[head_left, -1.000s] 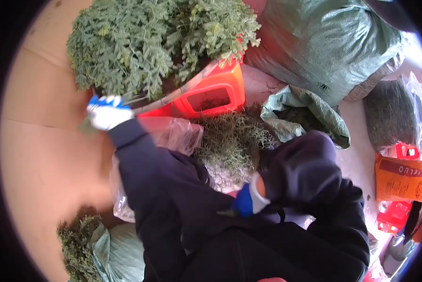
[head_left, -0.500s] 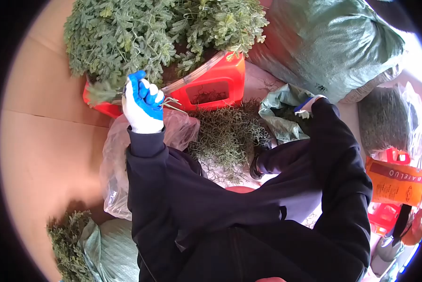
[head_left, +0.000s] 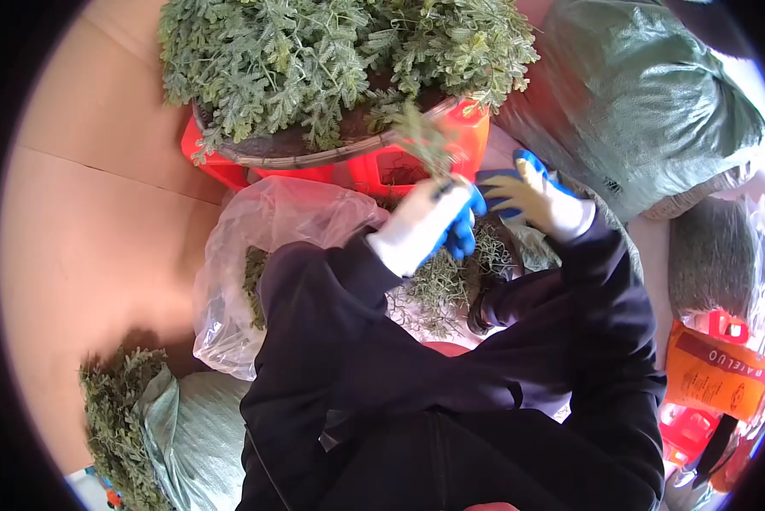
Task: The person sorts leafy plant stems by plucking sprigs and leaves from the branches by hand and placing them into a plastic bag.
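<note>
My left hand [head_left: 432, 223], in a white and blue coated glove, is closed around a small bunch of green fern-like sprigs [head_left: 425, 140], which is blurred by motion. Facing it from the right, my gloved right hand [head_left: 540, 198] has its fingers spread and holds nothing that I can see. The fingertips of both hands are close together. Just beyond them, a heap of the same leafy sprigs [head_left: 289, 68] fills a round shallow basket [head_left: 314, 157] on a red plastic stool [head_left: 472, 136]. Below my hands lies a pile of thin stem trimmings [head_left: 438, 294].
A clear plastic bag [head_left: 216, 298] lies left of my legs. A large green woven sack [head_left: 655, 111] stands at the far right, and another sack [head_left: 208, 434] with foliage sits at lower left. An orange packet [head_left: 715, 370] and a plastic-wrapped dark bundle [head_left: 710, 260] are on the right.
My left hand has swung right with the sprigs, from the basket's left side to above the trimmings. My right hand has lifted out of the small green sack and moved toward it.
</note>
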The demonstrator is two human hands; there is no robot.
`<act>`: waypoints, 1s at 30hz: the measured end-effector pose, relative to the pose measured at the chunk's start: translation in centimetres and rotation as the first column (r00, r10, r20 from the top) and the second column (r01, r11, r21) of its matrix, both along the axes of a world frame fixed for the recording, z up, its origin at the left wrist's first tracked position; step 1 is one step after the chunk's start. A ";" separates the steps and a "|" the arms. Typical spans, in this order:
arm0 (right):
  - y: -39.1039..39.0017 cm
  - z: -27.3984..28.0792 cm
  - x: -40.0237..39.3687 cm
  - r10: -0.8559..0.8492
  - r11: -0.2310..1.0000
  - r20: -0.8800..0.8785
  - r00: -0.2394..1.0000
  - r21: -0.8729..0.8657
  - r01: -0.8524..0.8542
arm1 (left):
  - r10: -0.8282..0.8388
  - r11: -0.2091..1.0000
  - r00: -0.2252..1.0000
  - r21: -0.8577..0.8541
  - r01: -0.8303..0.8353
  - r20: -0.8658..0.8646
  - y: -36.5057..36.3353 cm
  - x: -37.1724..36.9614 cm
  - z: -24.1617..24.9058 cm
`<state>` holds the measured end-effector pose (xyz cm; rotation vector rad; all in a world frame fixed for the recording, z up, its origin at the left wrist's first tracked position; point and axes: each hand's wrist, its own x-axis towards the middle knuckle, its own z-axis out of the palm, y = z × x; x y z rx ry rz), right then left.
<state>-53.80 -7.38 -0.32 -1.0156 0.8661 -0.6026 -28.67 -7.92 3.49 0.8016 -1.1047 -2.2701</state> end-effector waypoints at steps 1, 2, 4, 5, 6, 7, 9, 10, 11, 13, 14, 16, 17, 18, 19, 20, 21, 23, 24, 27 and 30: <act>1.3 2.1 3.8 -0.040 0.998 0.156 0.987 -0.045 0.047 | -0.152 0.984 0.976 -0.065 0.164 0.158 0.6 -0.8 -0.2; 1.8 2.8 5.4 0.005 1.000 0.135 0.991 -0.022 -0.002 | -0.285 0.938 0.904 -0.102 0.332 0.320 1.4 -1.5 -0.3; 2.5 2.5 7.1 0.191 0.977 -0.071 0.979 0.112 -0.183 | 0.218 -0.053 0.970 -0.991 0.123 0.109 3.7 -2.4 -7.1; 2.6 1.3 7.3 0.171 0.981 -0.130 0.977 0.114 -0.156 | 0.192 -0.324 0.944 -0.891 0.318 0.267 4.2 -2.0 -6.3; 2.5 0.7 7.0 0.158 0.976 -0.049 0.986 0.161 -0.149 | 0.092 0.107 0.902 -0.905 0.412 0.421 4.1 -1.8 -5.5; 2.3 0.5 6.5 0.143 0.968 0.030 0.989 0.205 -0.146 | -0.063 0.503 0.856 -0.724 0.472 0.514 3.9 -1.7 -4.5; 2.3 0.5 6.0 0.049 0.972 0.142 0.989 0.219 -0.080 | -0.185 0.789 0.920 -0.506 0.349 0.345 3.5 -1.7 -3.4; 2.4 0.8 6.2 0.016 0.993 0.089 0.996 0.113 -0.027 | -0.163 0.763 0.942 -0.568 0.309 0.293 3.4 -1.6 -3.9; 2.4 1.2 6.4 -0.022 1.000 0.041 0.999 0.003 0.022 | -0.145 0.734 0.960 -0.625 0.266 0.238 3.2 -1.4 -4.3; 2.4 1.0 6.4 -0.116 0.877 -0.007 0.993 -0.470 0.100 | -0.176 0.616 0.863 -0.631 0.472 0.473 1.9 -0.5 -1.7; 1.9 0.7 6.0 -0.091 0.853 -0.027 0.995 -0.518 0.064 | -0.210 0.467 0.661 -0.520 0.715 0.720 1.0 0.2 0.5; 2.5 2.6 6.0 -0.423 0.896 0.029 0.906 -0.132 0.423 | -0.045 0.367 0.749 -0.686 0.628 0.661 0.0 2.6 1.5; 1.9 4.5 5.3 -0.365 0.930 -0.364 0.857 -0.178 0.321 | 0.015 0.551 0.784 -0.660 0.511 0.620 -0.3 3.6 2.6; 1.7 4.3 3.9 -0.215 0.963 -0.204 0.955 -0.206 0.173 | 0.085 0.707 0.804 -0.605 0.367 0.588 -0.5 4.4 3.8; 1.8 3.8 3.5 -0.178 0.973 -0.203 0.963 -0.181 0.142 | 0.319 0.660 0.843 -0.740 0.130 0.433 -0.3 4.9 3.8; 1.8 3.5 3.5 -0.118 0.987 -0.185 0.976 -0.131 0.094 | 0.462 0.535 0.823 -0.844 0.040 0.331 -0.3 5.4 3.1; 1.8 3.7 3.7 -0.058 0.996 -0.168 0.984 -0.082 0.044 | 0.491 0.186 0.856 -0.980 0.078 0.161 -0.6 4.9 3.9; 2.1 4.4 4.7 0.074 0.996 -0.040 0.996 -0.044 -0.076 | 0.448 -0.222 0.873 -0.921 0.319 0.194 -0.2 3.4 6.2; 1.9 1.9 4.1 0.199 0.970 -0.074 0.977 -0.128 -0.208 | 0.377 -0.187 0.883 -0.911 0.367 0.279 0.0 2.4 5.0; 1.7 2.4 4.2 0.383 0.883 0.166 0.909 -0.355 -0.307 | 0.102 0.145 0.773 -0.778 0.611 0.626 0.3 1.2 1.3; 1.4 5.3 4.8 0.433 0.901 -0.108 0.895 0.012 -0.434 | -0.051 0.349 0.721 -0.665 0.661 0.691 -0.8 2.3 1.1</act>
